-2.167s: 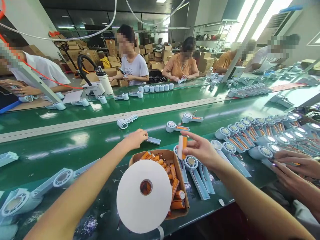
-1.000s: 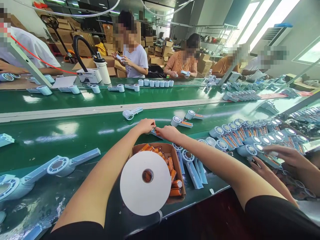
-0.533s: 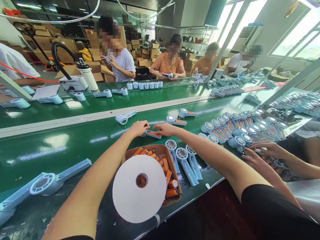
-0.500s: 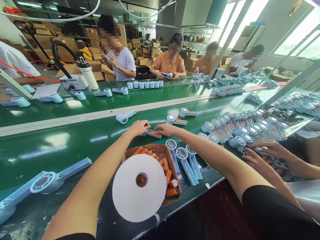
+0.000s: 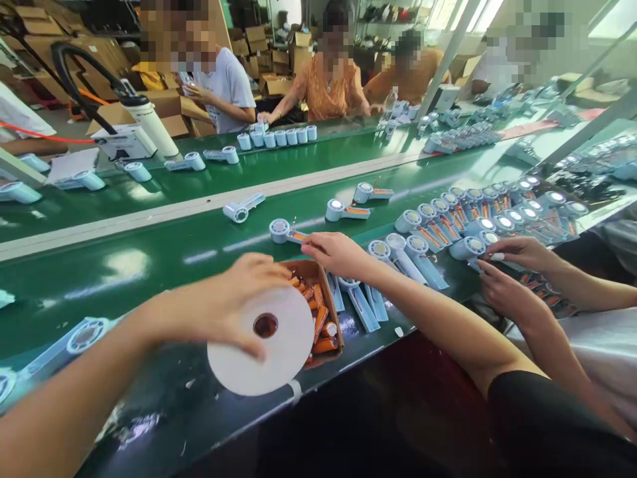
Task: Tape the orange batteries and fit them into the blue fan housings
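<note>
My left hand (image 5: 233,299) lies with fingers spread on the white tape roll (image 5: 261,342), while my right hand (image 5: 336,252) pinches the fan part (image 5: 283,231) on the green counter (image 5: 149,265).

Head view. Both forearms bare from wrist to past the elbow; no watch, bracelet, ring or glove seen on either. Left hand (image 5: 233,299): bare, fingers blurred, nails not resolvable. Right hand (image 5: 336,252): bare, no jewellery visible. Right upper arm carries a short black sleeve (image 5: 537,415), plain fabric, hem ending just above the elbow, no print or logo visible. Left arm leaves the picture at its lower left corner before any sleeve shows. Dark clothing fills the bottom edge.
</note>
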`<state>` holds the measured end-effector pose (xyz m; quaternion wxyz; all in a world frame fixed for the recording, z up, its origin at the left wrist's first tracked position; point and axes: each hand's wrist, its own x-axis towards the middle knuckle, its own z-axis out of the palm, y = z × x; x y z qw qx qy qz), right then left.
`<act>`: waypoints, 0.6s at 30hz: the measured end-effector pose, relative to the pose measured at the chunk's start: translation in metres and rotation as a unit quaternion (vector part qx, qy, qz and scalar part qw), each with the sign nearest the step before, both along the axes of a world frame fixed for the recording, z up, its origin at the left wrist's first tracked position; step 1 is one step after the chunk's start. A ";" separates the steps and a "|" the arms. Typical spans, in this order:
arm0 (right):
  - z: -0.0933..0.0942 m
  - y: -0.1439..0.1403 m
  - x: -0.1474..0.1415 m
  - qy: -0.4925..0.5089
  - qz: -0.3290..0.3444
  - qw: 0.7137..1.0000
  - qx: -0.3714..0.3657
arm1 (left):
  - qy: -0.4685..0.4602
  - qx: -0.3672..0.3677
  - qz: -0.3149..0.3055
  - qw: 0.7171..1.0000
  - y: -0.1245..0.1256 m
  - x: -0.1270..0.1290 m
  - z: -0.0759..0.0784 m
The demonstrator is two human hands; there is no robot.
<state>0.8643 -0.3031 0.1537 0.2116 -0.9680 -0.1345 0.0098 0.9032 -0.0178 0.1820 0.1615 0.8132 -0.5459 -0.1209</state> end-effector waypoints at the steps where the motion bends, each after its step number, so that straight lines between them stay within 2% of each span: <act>1: -0.001 0.001 -0.018 -0.013 0.034 0.998 0.050 | -0.027 0.000 -0.016 1.000 0.016 -0.027 -0.005; 4: -0.010 0.004 -0.069 -0.024 0.100 0.974 0.200 | -0.102 -0.004 0.043 0.994 0.055 -0.090 -0.027; 7: -0.025 0.016 -0.114 -0.013 0.083 0.943 0.323 | -0.143 -0.004 0.103 0.984 0.077 -0.119 -0.043; 10: -0.042 0.038 -0.152 0.011 0.030 0.895 0.445 | -0.193 -0.059 0.179 0.963 0.081 -0.137 -0.049; 12: -0.050 0.057 -0.170 0.062 0.011 0.857 0.511 | -0.217 -0.124 0.257 0.934 0.075 -0.154 -0.053; 14: -0.054 0.076 -0.181 0.146 0.049 0.838 0.524 | -0.226 -0.178 0.322 0.902 0.067 -0.171 -0.057; 16: -0.058 0.091 -0.188 0.213 0.146 0.833 0.488 | -0.224 -0.200 0.363 0.882 0.066 -0.184 -0.062; 18: -0.064 0.101 -0.192 0.223 0.264 0.827 0.444 | -0.203 -0.177 0.393 0.879 0.075 -0.191 -0.069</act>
